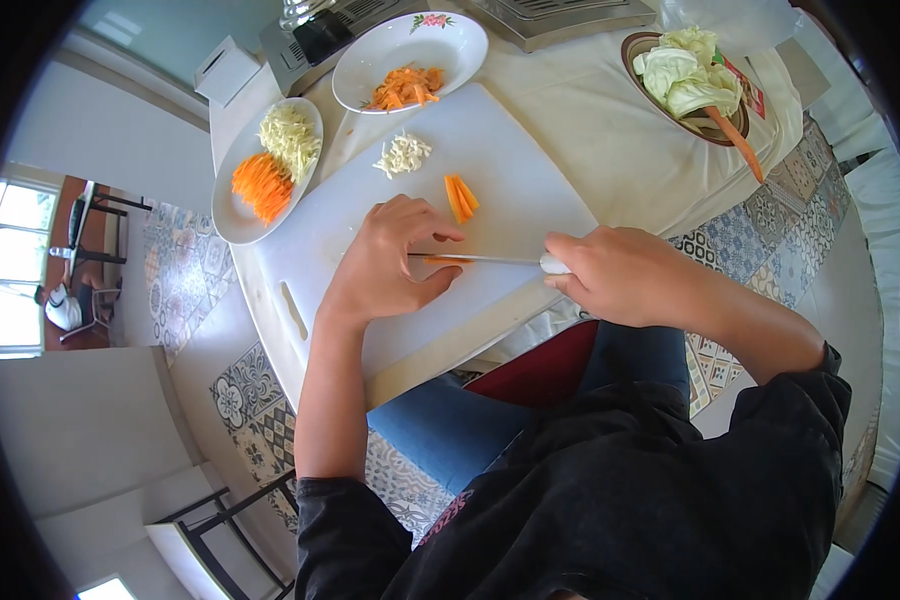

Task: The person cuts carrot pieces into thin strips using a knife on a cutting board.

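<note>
My right hand (615,272) is wrapped round the white handle of a knife (510,261), whose blade points left, low over the white cutting board (530,160). Curved over the blade's far end is my left hand (395,255), thumb and fingers spread apart on either side. A thin orange carrot piece (448,261) shows beside the blade, between that thumb and the fingers; whether they touch it is unclear. Just beyond lie a few carrot slices (460,198). Farther up the board is a small heap of pale chopped pieces (403,154).
An oval plate (232,222) at left bears shredded carrot and pale green shreds. Behind the board, a flowered white bowl (360,60) holds orange shavings. At right, a brown-rimmed bowl (634,45) contains cabbage leaves (685,75) and a carrot (735,142). A person (65,305) sits far left.
</note>
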`<state>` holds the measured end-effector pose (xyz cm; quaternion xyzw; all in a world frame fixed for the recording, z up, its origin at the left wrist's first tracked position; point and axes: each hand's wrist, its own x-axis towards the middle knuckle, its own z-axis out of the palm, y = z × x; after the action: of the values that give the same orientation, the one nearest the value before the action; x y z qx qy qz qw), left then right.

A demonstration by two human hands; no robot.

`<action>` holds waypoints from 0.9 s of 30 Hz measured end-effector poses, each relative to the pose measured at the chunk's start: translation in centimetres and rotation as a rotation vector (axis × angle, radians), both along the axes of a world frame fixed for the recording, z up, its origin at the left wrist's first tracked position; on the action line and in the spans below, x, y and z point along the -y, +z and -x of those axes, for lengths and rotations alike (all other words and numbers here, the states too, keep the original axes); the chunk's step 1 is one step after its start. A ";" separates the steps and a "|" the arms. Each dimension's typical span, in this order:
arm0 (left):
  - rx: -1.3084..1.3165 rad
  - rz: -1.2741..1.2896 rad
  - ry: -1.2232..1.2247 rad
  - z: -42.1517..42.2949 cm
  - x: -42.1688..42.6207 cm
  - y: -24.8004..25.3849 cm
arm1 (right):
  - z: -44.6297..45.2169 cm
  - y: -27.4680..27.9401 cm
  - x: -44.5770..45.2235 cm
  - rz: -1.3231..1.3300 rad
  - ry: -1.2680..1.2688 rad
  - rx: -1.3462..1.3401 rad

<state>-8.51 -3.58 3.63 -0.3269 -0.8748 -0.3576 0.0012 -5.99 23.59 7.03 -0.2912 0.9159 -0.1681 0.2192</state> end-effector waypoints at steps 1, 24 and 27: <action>-0.005 0.024 0.015 0.0 0.0 -0.2 | 0.0 0.1 0.1 0.002 -0.001 0.009; 0.112 0.057 0.033 0.2 1.4 0.2 | -2.9 -1.2 -1.2 0.119 -0.051 -0.280; 0.133 0.049 0.047 -0.1 1.4 1.1 | -3.0 -0.5 -1.7 0.104 -0.077 -0.236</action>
<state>-8.43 -5.02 4.74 -0.2820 -0.8888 -0.3569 -0.0564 -2.97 25.30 6.55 -0.2845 0.9359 -0.1883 0.0877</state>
